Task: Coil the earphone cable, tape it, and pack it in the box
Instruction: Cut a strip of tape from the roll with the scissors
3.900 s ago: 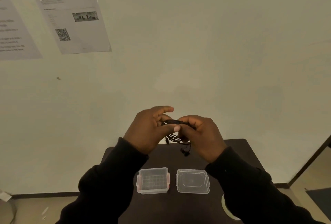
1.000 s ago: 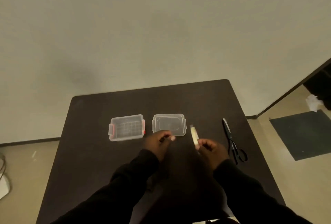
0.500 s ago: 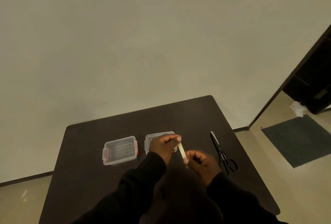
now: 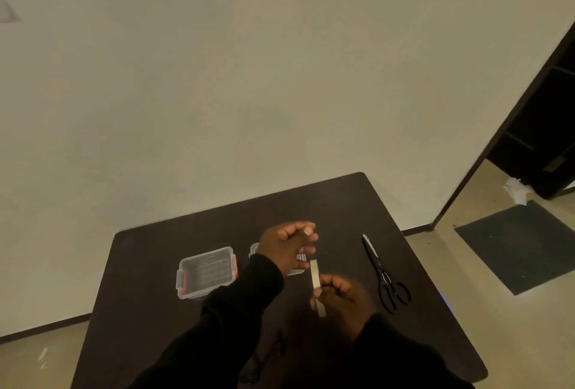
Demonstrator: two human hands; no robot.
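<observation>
A: So, biggest first: where is the table relative to the hands?

B: Under both of them. It is dark and square, and both black sleeves reach out over its near half.

A: And the box?

B: Clear plastic with red latches, open, sitting on the table to the left of the left hand, near it but apart. Its lid lies flat right below that hand, mostly hidden by it; only a corner on each side shows.

A: Scissors?

B: Black, lying on the table to the right of the right hand, close but not touched, blades pointing away from the person.

A: What is the right hand doing?

B: It is closed around a pale roll of tape, seen edge-on, upright, with the fingers hooked into it. The roll stands at the hand's left side, between the two hands.

A: And the left?

B: Raised just above and beyond the roll, fingers curled in with the tips pinched together. Whether a tape end sits in that pinch, I cannot tell; it is blurred.

A: The earphone cable?

B: I can't make it out; only some dark shapes show below the wrists, too dim to name
</observation>
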